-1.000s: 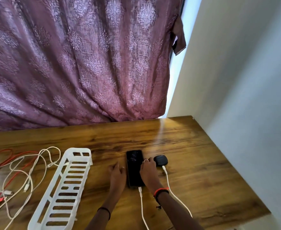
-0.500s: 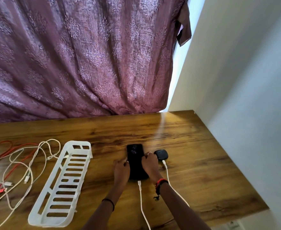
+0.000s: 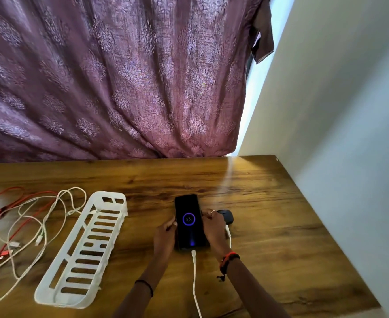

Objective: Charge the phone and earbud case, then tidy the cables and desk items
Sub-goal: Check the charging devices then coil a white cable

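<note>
Wood desk (image 3: 269,214). Phone (image 3: 190,222) flat, screen lit, white cable (image 3: 194,283) plugged in. Left hand (image 3: 165,236), right hand (image 3: 214,229): fingers curled, gripping phone's sides. Earbud case (image 3: 226,215) beside right hand.

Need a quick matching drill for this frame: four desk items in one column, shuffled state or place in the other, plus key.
Items:
1. phone
2. earbud case
3. white tray
4. red and white cables

States:
A. loose tangle at the desk's left edge
B. lies empty, left of the left hand
C. screen lit, charging ring shown, between both hands
D. dark, mostly hidden behind the right hand

Pairs: 1-C, 2-D, 3-B, 4-A
</note>
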